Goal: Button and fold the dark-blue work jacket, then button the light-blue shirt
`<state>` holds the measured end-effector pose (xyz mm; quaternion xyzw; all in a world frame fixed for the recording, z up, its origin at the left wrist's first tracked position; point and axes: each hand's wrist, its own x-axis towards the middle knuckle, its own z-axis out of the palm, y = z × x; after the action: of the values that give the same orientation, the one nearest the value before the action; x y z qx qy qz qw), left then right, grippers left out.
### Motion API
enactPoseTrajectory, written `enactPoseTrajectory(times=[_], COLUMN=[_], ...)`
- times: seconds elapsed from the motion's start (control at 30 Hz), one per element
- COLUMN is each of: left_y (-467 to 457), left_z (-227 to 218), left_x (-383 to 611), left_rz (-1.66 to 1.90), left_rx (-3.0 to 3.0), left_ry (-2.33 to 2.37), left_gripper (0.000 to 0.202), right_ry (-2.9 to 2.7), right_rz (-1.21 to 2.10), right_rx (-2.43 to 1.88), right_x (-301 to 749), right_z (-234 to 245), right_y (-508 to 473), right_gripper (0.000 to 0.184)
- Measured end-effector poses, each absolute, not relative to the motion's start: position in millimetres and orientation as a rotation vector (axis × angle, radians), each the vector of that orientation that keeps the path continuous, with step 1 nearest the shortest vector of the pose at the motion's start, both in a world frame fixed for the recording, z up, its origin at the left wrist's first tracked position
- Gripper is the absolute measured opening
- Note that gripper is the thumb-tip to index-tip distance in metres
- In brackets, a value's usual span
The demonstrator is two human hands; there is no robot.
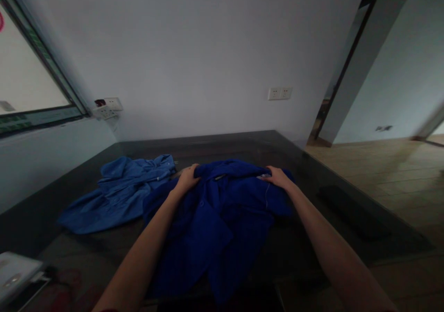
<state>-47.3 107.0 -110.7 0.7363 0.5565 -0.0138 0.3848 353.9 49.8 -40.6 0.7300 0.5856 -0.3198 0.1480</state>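
Note:
A royal-blue shirt [222, 210] with a collar and a button lies spread on a dark table, its lower end reaching toward me. My left hand [188, 179] is closed on the shirt's upper left part near the shoulder. At the upper right side, my right hand [276, 177] grips the same cloth, its fingers curled partly out of sight. A pale thread or cord hangs on the cloth below that hand. Just left of my left hand is a lighter blue denim-like garment [128, 189], crumpled on the table.
The dark table [243, 141] meets a white wall with sockets [280, 93]. A power strip [105, 113] is at the left corner under a window frame. A black flat object [352, 210] lies at the right edge, a white device [17, 275] at the lower left.

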Motion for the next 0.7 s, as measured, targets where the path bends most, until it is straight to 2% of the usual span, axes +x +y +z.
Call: enactPoseTrajectory(times=[0.07,0.13,0.2,0.27,0.43,0.7], left_y=[112.4,120.1,131.2,147.2,204.1,293.0], left_z=[-99.2,-84.7,-68.4,-50.4,4.0,123.5], left_x=[-48.8,-52.8,-61.4,-74.7,-114.2,-156.2], left_rz=[-0.012,-0.003,0.009,0.059,0.162,0.089], left_rx=[1.870,1.853,1.860,1.932,2.185,2.451], left_ry=[1.446,1.495,1.547,1.559,1.590,1.785], left_gripper=[0.051,0.038,0.032,0.030,0.031,0.040], right_ry=[1.568,1.529,1.528,1.543,1.806,2.140], right_rz=[-1.024,-1.115,-1.186,-1.233,-1.308,-1.259], right_rx=[2.084,2.037,1.981,1.940,1.896,1.941], right_x=[354.7,354.2,353.2,352.3,349.1,338.1], right_z=[-36.9,-30.2,-22.6,-14.2,25.1,147.7], right_y=[56.6,64.1,72.0,81.1,118.1,208.3], right_gripper=[0.053,0.038,0.023,0.015,0.021,0.028])
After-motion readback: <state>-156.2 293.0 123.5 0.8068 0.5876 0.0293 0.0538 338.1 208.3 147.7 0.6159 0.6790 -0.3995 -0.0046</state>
